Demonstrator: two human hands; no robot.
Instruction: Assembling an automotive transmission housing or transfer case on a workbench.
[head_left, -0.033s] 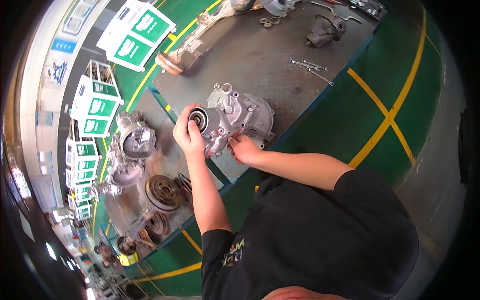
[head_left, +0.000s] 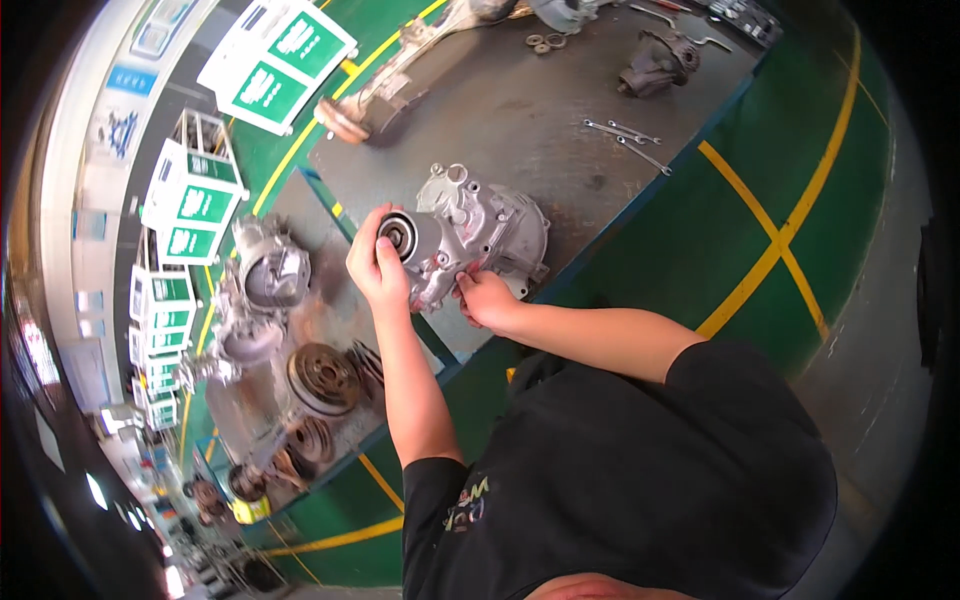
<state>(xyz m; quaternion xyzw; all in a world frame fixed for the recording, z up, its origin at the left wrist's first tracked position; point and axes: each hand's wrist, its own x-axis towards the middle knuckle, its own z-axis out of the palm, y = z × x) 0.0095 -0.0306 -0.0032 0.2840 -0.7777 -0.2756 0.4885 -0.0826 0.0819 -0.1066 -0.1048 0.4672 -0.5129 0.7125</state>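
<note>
A grey cast-metal gearbox housing [head_left: 505, 228] rests on the metal workbench in front of me. My left hand [head_left: 376, 264] is wrapped round its round tail end, thumb by the rim. Inside that open end a dark ring and shaft bore [head_left: 398, 235] show. Against the near side of the housing, my right hand [head_left: 486, 298] is closed with its fingers curled in a pinch. What the right fingertips hold, if anything, is hidden.
Several wrenches [head_left: 628, 138] and a dark differential part [head_left: 657, 66] lie farther right on the workbench [head_left: 500, 110]. Small rings [head_left: 544, 44] sit toward the back. Left are another open housing [head_left: 275, 275] and a rusty drum [head_left: 324, 379]. White-green cabinets [head_left: 277, 65] stand beyond.
The view has shifted very slightly. Both hands keep their places on the gearbox housing.
</note>
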